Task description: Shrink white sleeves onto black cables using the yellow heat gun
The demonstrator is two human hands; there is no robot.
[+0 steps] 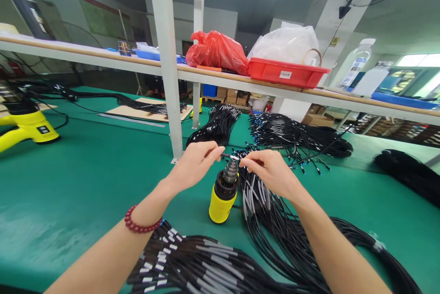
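My left hand (201, 161) and my right hand (266, 168) pinch a thin black cable (226, 155) from its two sides. A short white sleeve (234, 158) on the cable lies between my fingertips, just over the nozzle of a heat gun. The yellow and black heat gun (222, 202) stands upright on the green table, nozzle upward. Right of it runs a bundle of black cables (275, 220) with grey sleeves. In front, below my left forearm, lies another cable bundle (206, 266) with white labels and grey sleeves.
More black cable bundles (295, 133) lie at the back of the green table (85, 184). A second yellow heat gun (34, 126) is at the left. Across the back, a shelf (223, 80) on white posts carries a red bag (218, 53), a red tray (288, 74) and bottles (357, 62).
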